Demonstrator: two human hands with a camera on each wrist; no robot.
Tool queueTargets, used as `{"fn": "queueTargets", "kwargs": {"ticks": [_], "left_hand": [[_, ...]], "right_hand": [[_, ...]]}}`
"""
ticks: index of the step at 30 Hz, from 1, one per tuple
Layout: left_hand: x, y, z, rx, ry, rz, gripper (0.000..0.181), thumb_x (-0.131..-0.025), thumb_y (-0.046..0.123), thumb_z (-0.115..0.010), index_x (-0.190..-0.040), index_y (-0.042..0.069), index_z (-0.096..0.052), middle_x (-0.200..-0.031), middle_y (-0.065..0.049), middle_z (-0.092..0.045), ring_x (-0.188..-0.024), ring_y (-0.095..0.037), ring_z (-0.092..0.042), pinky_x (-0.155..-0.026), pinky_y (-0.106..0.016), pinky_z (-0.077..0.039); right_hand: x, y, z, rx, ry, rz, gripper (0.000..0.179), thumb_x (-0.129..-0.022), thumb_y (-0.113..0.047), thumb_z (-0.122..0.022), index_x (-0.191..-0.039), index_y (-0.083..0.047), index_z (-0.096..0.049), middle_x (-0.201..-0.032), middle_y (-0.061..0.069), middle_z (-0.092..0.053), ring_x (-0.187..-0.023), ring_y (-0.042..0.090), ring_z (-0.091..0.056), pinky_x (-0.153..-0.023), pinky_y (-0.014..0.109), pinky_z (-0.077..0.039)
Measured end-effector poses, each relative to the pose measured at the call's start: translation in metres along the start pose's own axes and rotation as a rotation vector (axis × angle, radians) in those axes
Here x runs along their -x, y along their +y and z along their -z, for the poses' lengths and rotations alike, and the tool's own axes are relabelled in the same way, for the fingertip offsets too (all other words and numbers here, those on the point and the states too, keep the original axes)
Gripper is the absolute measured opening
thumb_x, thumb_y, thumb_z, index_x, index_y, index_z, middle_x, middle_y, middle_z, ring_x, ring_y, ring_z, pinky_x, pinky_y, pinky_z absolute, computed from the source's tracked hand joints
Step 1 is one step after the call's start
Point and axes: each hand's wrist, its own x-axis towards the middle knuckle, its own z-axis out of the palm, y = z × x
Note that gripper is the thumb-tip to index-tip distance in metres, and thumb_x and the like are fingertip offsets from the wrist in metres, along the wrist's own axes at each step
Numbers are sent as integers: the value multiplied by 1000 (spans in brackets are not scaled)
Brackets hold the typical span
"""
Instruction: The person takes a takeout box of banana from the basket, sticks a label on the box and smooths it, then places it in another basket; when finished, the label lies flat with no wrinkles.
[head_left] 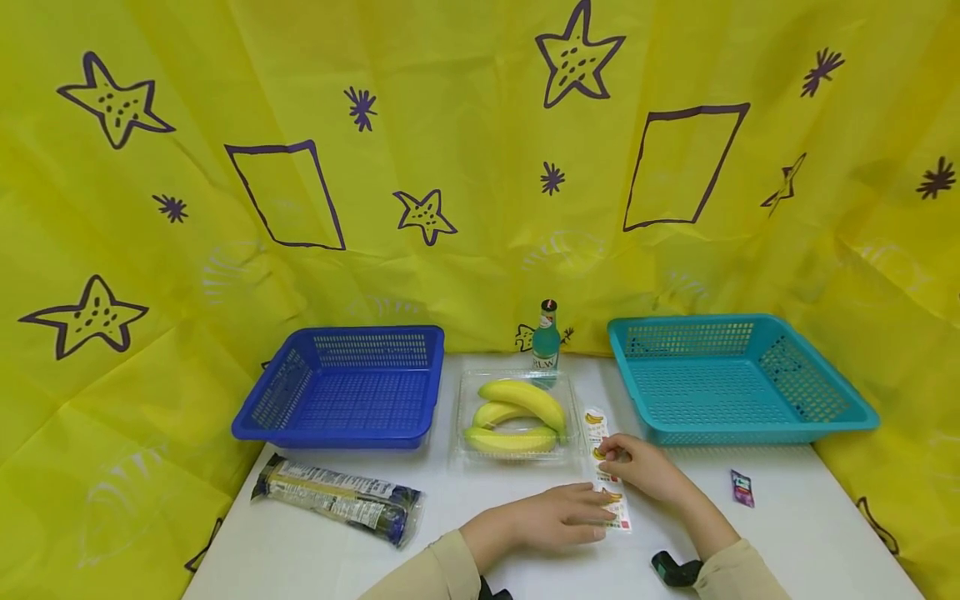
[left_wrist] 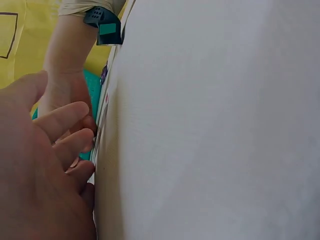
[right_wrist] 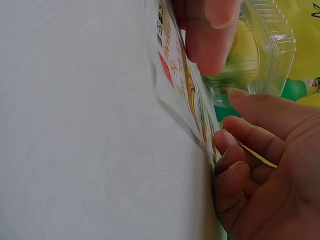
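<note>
A strip of banana-picture stickers (head_left: pixel 596 423) lies on the table, right of a clear plastic box (head_left: pixel 459 417) of bananas (head_left: pixel 532 400). My left hand (head_left: pixel 558 515) reaches over the strip's near end, fingers fairly straight, fingertips on or just above it. My right hand (head_left: pixel 637 468) is at the middle of the strip. Its fingers are loosely bent and touch the strip's edge. In the right wrist view, the thumb (right_wrist: pixel 260 107) stands apart from the forefinger, and nothing shows between them. The left wrist view shows the left fingers (left_wrist: pixel 70 145) slightly bent, near the right hand.
A blue basket (head_left: pixel 431 367) stands back left, a teal basket (head_left: pixel 832 392) back right. Behind the box is a green-blue bottle (head_left: pixel 546 340). A long plastic-wrapped package (head_left: pixel 337 497) lies front left, a small purple packet (head_left: pixel 742 488) at the right. Yellow curtain (head_left: pixel 480 167) surrounds the table.
</note>
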Motion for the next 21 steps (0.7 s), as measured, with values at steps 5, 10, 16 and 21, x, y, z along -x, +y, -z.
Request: {"fn": "queueTargets", "kwargs": {"ticks": [5, 10, 16, 21], "left_hand": [[0, 3, -1, -78, -11, 7, 47, -106, 48, -32, -148, 33, -46, -160, 12, -32, -152, -16, -22, -125, -30, -19], [1, 3, -2, -71, -23, 33, 46, -106, 50, -31, -147, 35, -47, -160, 16, -30, -152, -13, -19, -125, -30, -17], [1, 3, -3, -92, -9, 34, 45, -106, 49, -33, -146, 36, -49, -159, 16, -32, -152, -12, -21, -125, -30, -19], [1, 5, -2, -100, -4, 29, 45, -106, 48, -35, -146, 34, -48, -159, 15, -34, -151, -13, -22, -124, -30, -20]], "right_hand": [[2, 4, -1, 33, 7, 39, 20, -89, -23, -74, -104, -11, -68, -100, 0, -65, -90, 6, -58, -78, 20, -49], [3, 6, -5, 108, 33, 36, 21, -87, -25, -76, -105, -16, -69, -103, -3, -64, -91, 7, -56, -80, 22, -48], [3, 5, -9, 173, 39, 51, 26, -81, -26, -81, -103, -18, -69, -97, -5, -59, -82, 6, -50, -73, 23, -44], [2, 3, -11, 217, 30, 38, 29, -79, -28, -81, -104, -20, -67, -98, -6, -57, -88, 8, -51, -78, 27, -46]]}}
